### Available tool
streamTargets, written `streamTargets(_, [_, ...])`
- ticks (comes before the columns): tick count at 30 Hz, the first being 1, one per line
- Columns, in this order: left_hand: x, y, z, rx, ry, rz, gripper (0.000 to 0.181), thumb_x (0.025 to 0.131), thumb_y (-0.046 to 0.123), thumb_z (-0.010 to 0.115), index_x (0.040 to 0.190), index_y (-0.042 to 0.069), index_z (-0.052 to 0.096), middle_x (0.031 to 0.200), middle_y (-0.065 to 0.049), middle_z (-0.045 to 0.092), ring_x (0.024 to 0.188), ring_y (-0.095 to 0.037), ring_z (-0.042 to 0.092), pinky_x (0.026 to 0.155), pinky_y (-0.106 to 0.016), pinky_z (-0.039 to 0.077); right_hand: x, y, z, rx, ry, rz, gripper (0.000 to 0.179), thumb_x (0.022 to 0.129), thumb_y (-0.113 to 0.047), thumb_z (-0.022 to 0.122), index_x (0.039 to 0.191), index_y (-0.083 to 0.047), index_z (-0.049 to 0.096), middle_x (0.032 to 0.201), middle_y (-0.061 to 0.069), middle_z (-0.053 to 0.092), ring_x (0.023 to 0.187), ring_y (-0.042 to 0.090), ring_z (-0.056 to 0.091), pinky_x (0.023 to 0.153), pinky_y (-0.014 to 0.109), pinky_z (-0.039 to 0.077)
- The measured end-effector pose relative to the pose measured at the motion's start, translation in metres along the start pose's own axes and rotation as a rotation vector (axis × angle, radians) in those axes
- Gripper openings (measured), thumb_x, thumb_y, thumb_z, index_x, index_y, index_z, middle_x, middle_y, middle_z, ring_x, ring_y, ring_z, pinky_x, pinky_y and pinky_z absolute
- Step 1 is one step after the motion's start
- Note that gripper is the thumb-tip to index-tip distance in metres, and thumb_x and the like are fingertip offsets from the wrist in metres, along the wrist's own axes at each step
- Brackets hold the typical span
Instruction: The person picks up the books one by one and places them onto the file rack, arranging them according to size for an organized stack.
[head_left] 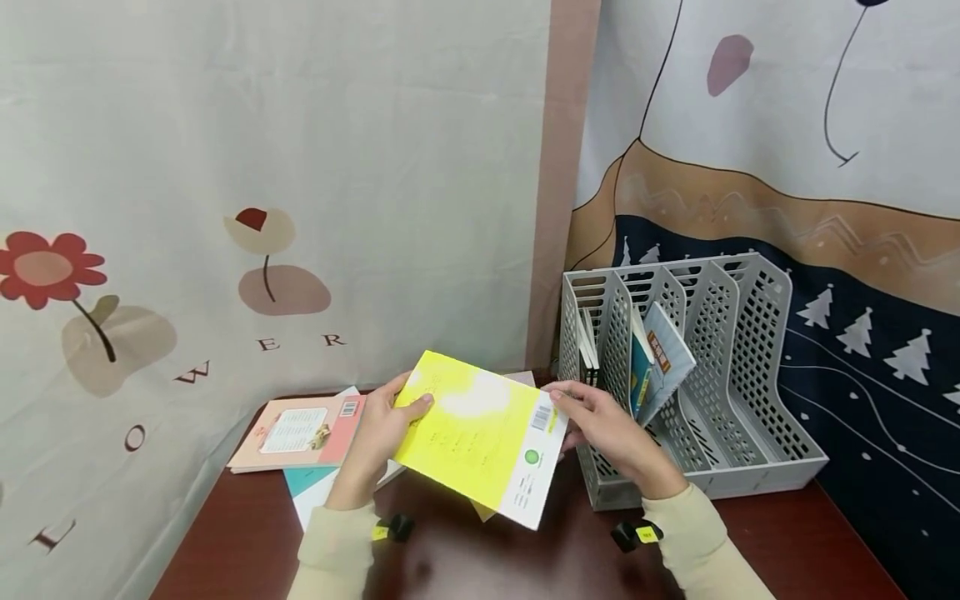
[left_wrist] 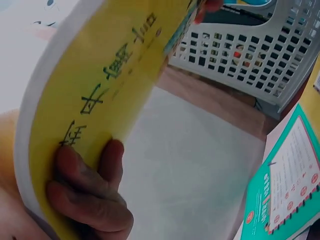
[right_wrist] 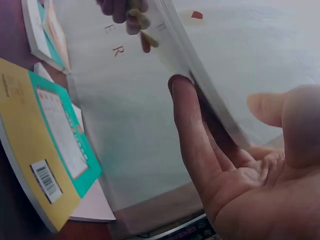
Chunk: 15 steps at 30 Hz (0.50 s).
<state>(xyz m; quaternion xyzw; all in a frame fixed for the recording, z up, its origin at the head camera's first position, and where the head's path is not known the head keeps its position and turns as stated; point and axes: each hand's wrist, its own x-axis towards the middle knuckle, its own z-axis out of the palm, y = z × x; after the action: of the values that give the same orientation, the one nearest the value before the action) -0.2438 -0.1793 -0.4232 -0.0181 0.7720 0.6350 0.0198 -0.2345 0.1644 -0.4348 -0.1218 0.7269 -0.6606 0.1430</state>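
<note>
A yellow book [head_left: 465,433] with a white strip and a barcode at its right end is held tilted above the table. My left hand [head_left: 382,425] grips its left edge, thumb on the upper face; in the left wrist view the fingers [left_wrist: 112,170] curl against the other side, which bears dark printed characters. At the opposite end is my right hand [head_left: 600,421], by the barcode corner. The right wrist view shows its straight fingers [right_wrist: 187,130] along the book, while the thumb [right_wrist: 267,107] stands away from it.
A grey perforated file rack [head_left: 772,475] stands on the right; several thin books, among them a light blue one [head_left: 671,358], lean in its left compartments. Left on the brown table [head_left: 225,542] lies a peach-pink book [head_left: 292,429] over others. A yellow-and-teal book [right_wrist: 70,195] lies below the held one.
</note>
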Motion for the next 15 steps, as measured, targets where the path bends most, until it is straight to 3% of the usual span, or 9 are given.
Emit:
streamTargets(6, [0.0,-0.001,-0.003,0.014,-0.111,0.003,0.057,0.105,0.02,0.076,0.159,0.019,0.06,0.108,-0.013,0.08,0.081,-0.024,0.081,0.074,-0.034,0.066,0.003,0.01,0.006,0.003,-0.176,-0.002,0.044,0.118,-0.031,0.055,0.142,0.004,0.065,0.107,0.011,0.08,0.09,0.022,0.081,0.074,0.033,0.066])
streamTargets(10, [0.001,-0.003,-0.004,0.031,-0.158,-0.013,0.059,0.104,0.019,0.076,0.161,0.019,0.059,0.108,-0.013,0.081,0.083,-0.024,0.082,0.075,-0.035,0.067,0.003,0.015,0.011,0.053,-0.333,0.032,0.046,0.116,-0.027,0.059,0.148,0.006,0.06,0.11,0.01,0.082,0.095,0.022,0.083,0.08,0.034,0.067])
streamTargets(15, [0.0,-0.005,-0.004,0.086,-0.192,0.001,0.063,0.101,0.018,0.08,0.16,0.023,0.06,0.109,-0.015,0.08,0.079,-0.026,0.08,0.073,-0.036,0.066,0.001,0.019,0.019,0.032,-0.484,0.08,0.054,0.113,-0.024,0.064,0.16,-0.002,0.048,0.12,0.016,0.082,0.101,0.027,0.084,0.085,0.036,0.068])
